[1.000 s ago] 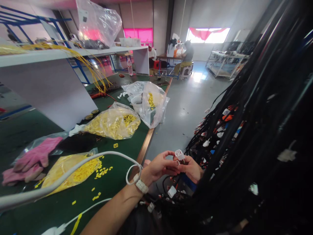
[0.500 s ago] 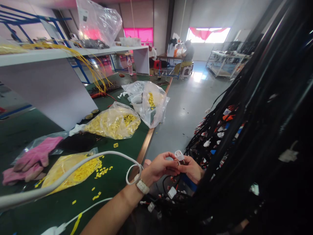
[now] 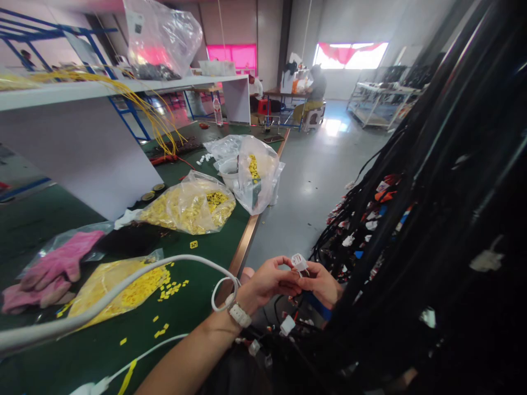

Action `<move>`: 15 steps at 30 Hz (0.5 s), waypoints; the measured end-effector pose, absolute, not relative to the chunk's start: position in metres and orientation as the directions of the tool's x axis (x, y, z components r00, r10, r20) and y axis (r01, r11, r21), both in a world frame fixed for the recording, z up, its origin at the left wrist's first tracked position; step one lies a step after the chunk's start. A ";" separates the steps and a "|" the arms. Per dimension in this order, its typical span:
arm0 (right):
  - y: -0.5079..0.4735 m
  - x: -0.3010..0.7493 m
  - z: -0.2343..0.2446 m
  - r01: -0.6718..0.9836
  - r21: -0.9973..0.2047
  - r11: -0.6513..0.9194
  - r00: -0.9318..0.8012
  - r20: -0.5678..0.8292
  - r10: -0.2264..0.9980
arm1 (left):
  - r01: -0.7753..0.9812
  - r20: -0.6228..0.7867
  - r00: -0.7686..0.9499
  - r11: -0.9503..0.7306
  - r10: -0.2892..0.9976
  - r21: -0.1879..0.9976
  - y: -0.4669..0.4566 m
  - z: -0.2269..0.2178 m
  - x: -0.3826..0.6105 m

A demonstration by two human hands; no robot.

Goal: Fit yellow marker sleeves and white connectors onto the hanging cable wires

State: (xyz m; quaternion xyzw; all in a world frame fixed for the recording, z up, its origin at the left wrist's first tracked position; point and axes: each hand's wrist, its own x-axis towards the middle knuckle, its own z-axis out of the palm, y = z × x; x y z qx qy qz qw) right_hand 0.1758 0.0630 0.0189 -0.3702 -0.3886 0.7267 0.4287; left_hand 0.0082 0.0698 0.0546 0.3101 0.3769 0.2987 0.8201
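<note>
Just past the copper-coloured edge of the green tabletop [image 3: 216,246], the left hand [image 3: 280,278] and the right hand [image 3: 323,284] are meeting over the floor, both closing their fingertips on a white plug connector [image 3: 298,262]. The connector is tilting a little, its slotted face pointing upward, while thin wires are running from its lower end between the fingers; which fingertip is pressing on housing and which on wire is staying hidden. On the left wrist a white wristwatch [image 3: 239,315] is showing, with a white cable [image 3: 181,257] looping just beside it. Below the hands another white connector [image 3: 287,325] is hanging, and to the right a dense bundle of black cables [image 3: 444,230] is filling the side. Across the tabletop, an open bag of yellow tags [image 3: 99,280] is spilling some pieces, pink gloves [image 3: 61,260] are lying beside it, and a fuller bag of yellow pieces [image 3: 181,208] is resting farther back. Beyond these, yellow wires [image 3: 156,118] are drooping from a white shelf [image 3: 82,148].
</note>
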 end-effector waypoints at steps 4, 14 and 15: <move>0.063 0.175 0.019 -0.329 -0.880 -0.343 -0.373 -0.212 0.903 | -0.248 -0.456 0.528 0.644 0.717 0.724 0.070 0.055 0.009; 0.060 0.172 0.025 -0.342 -0.877 -0.339 -0.323 -0.229 0.918 | -0.315 -0.428 0.584 0.679 0.690 0.663 0.070 0.051 0.007; 0.060 0.172 0.026 -0.345 -0.873 -0.344 -0.329 -0.231 0.916 | -0.318 -0.423 0.582 0.673 0.695 0.668 0.070 0.051 0.007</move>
